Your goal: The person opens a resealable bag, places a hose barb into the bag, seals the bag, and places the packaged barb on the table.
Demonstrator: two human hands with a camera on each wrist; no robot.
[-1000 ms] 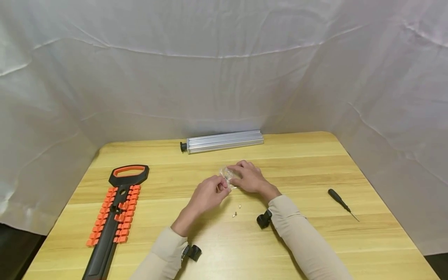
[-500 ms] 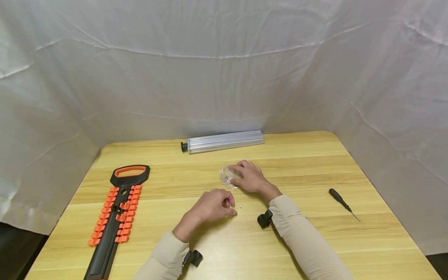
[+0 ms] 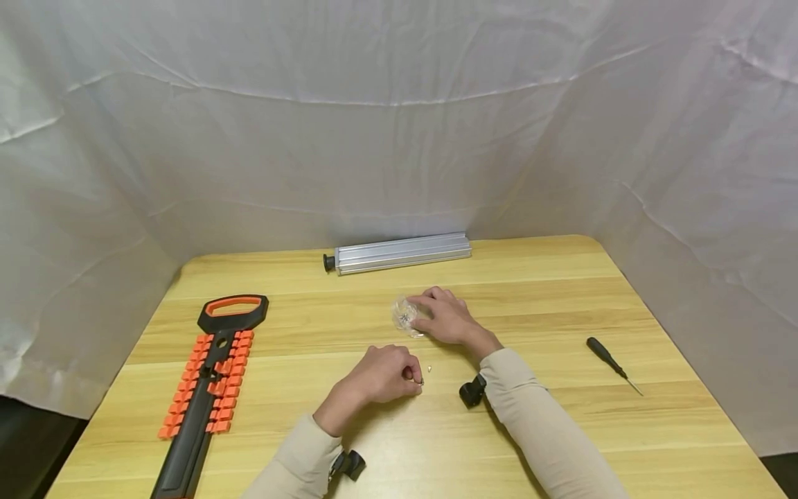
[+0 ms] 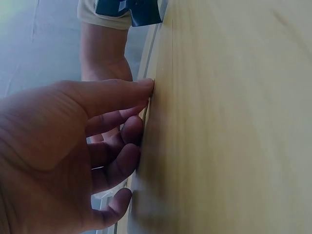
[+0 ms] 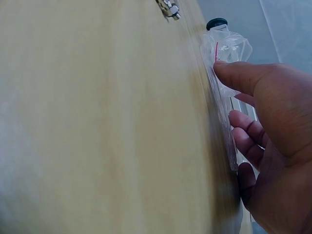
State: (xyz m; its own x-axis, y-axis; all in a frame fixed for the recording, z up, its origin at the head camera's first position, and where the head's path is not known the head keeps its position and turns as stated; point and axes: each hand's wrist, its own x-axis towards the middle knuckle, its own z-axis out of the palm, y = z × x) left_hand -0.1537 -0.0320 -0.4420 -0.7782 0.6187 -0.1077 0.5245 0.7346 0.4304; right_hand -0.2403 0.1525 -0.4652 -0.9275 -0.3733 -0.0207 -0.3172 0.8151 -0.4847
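My left hand [image 3: 382,374] is low over the table, its thumb and index fingertips pinching at a small metal piece [image 3: 422,382]. In the left wrist view the thumb [image 4: 124,92] meets the wood and the piece is hidden. Another tiny metal piece [image 3: 429,369] lies just beyond those fingertips. My right hand [image 3: 446,316] holds a clear plastic bag [image 3: 401,316] with small metal parts inside, further back. The right wrist view shows the thumb pressed on the bag [image 5: 233,46] by its red seal line, with brassy metal parts [image 5: 168,9] on the wood.
At the table's back edge lies an aluminium profile [image 3: 405,254] with a black knob. A black tool [image 3: 215,374] with orange comb-like rows and a loop handle lies at left. A black screwdriver [image 3: 607,360] lies at right. Pale cloth [image 3: 386,152] surrounds the table [image 3: 530,291].
My left hand has moved away from the bag, towards the front, down to the small metal pieces, and its fingertips have closed over one spot. The right hand stays at the bag.
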